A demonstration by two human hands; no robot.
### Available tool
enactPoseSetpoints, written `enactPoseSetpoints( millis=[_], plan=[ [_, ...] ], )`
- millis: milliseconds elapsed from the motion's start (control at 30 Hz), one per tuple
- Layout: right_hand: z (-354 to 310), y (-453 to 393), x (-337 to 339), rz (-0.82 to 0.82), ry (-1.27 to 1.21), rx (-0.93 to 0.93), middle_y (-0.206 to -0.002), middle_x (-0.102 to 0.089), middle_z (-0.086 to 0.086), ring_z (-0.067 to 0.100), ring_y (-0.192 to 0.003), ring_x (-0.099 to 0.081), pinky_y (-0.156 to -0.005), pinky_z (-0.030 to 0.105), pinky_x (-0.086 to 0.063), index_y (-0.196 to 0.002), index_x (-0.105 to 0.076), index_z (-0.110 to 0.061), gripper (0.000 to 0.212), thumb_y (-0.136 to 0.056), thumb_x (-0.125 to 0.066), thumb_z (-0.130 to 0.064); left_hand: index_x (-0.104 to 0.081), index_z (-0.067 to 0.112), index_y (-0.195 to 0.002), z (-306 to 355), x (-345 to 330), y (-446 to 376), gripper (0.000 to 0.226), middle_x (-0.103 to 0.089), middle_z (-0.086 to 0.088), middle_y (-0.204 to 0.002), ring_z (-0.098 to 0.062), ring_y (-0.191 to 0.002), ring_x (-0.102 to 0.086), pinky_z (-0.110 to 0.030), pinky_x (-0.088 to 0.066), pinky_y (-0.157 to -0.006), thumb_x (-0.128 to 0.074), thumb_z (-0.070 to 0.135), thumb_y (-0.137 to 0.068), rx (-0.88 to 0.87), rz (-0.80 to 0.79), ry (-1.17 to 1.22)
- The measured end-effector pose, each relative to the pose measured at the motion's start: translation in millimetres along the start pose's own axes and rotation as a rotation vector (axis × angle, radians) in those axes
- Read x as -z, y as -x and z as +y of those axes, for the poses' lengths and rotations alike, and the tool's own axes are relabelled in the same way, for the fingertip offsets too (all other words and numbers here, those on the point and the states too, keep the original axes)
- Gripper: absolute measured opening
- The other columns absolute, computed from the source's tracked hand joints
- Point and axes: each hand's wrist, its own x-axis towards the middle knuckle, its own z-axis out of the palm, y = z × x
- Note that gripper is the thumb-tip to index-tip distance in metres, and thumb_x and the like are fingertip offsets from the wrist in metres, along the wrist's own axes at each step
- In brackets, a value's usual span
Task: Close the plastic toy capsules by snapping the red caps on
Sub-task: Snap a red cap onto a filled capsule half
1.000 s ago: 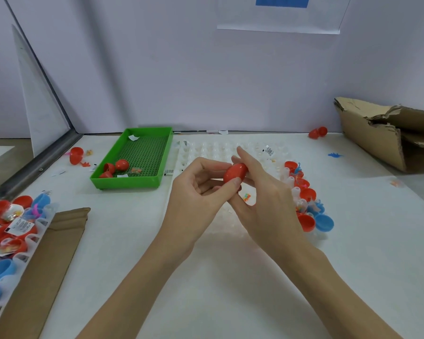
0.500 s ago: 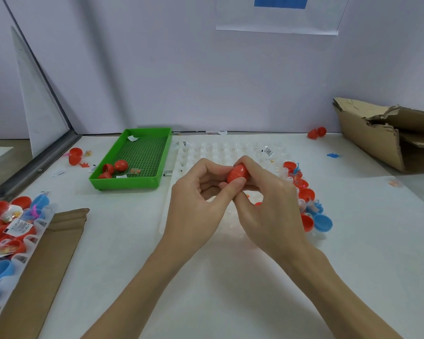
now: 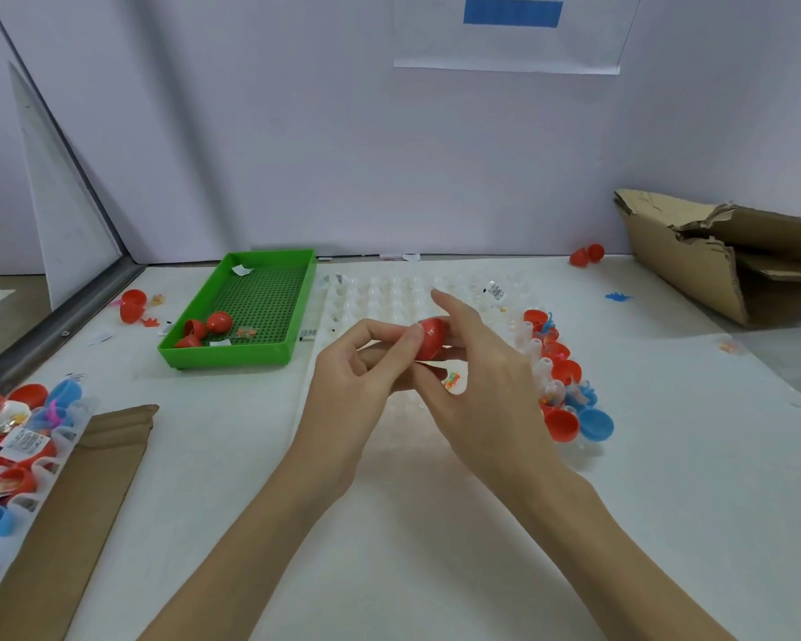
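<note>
Left hand [image 3: 357, 363] pinches a red capsule [image 3: 431, 337] above the white surface [image 3: 435, 525]; right hand [image 3: 477, 386] supports it, fingers mostly straight, its grip hard to judge. Likely light, stiff, slippery plastic, best pinched at both ends.

A red capsule [image 3: 432, 337], smooth and egg-shaped, lies on its side in mid-scene above the clear tray [image 3: 389, 293]. Loose red caps [image 3: 561, 425] sit open at the tray's right edge, with more red capsules [image 3: 204, 325] in the green bin far left.
</note>
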Motion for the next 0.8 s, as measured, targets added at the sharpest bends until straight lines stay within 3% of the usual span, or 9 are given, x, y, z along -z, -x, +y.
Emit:
enactPoseSetpoints(
  millis=[67,233,333,533,800],
  plan=[
    [-1.2,0.2,1.3,0.015,-0.047,0.020,-0.112,-0.062,-0.018,-0.019,-0.094,-0.058,-0.088,-0.005,-0.038,-0.144,-0.052,-0.020,0.059,-0.091,-0.075,-0.031,-0.066,-0.006,-0.111,2.5,3.0,-0.5,0.035,-0.077,-0.023,-0.104,-0.040,-0.096,-0.076,-0.042,-0.059,-0.097,-0.065,0.027,-0.101,0.053,-0.039,0.074],
    [-4.1,-0.6,5.4,0.047,-0.115,0.017,-0.111,-0.071,-0.010,-0.006,-0.098,-0.065,-0.089,0.004,-0.045,-0.130,-0.062,-0.018,0.043,-0.091,-0.075,-0.028,-0.066,-0.006,-0.116,6.2,5.3,-0.1,0.042,-0.076,-0.026,-0.105,-0.039,-0.097,-0.076,-0.034,-0.060,-0.091,-0.063,0.034,-0.101,0.066,-0.092,0.107],
    [-3.9,0.4,5.2,0.025,-0.129,0.012,-0.112,-0.069,-0.009,-0.009,-0.097,-0.063,-0.088,0.005,-0.046,-0.130,-0.061,-0.017,0.041,-0.092,-0.075,-0.020,-0.066,-0.004,-0.113,5.1,5.5,-0.8,0.036,-0.075,-0.028,-0.106,-0.039,-0.097,-0.076,-0.031,-0.059,-0.089,-0.065,0.030,-0.100,0.079,-0.101,0.143],
    [-4.5,2.1,3.6,0.005,-0.128,0.075,-0.104,-0.065,-0.008,0.006,-0.095,-0.061,-0.085,0.017,-0.050,-0.125,-0.061,-0.014,0.033,-0.093,-0.072,-0.011,-0.065,0.001,-0.102,6.7,7.9,-1.2,0.023,-0.074,-0.026,-0.106,-0.031,-0.101,-0.074,-0.026,-0.058,-0.088,-0.071,0.021,-0.093,0.142,-0.129,0.310],
    [-3.8,1.0,7.1,-0.004,-0.073,0.157,-0.102,-0.063,-0.004,0.001,-0.093,-0.055,-0.081,0.007,-0.044,-0.123,-0.061,-0.009,0.031,-0.093,-0.069,-0.003,-0.060,0.003,-0.101,6.2,3.4,0.1,0.023,-0.074,-0.023,-0.104,-0.030,-0.099,-0.073,-0.026,-0.058,-0.090,-0.071,0.020,-0.090,0.139,-0.097,0.336]
  ],
)
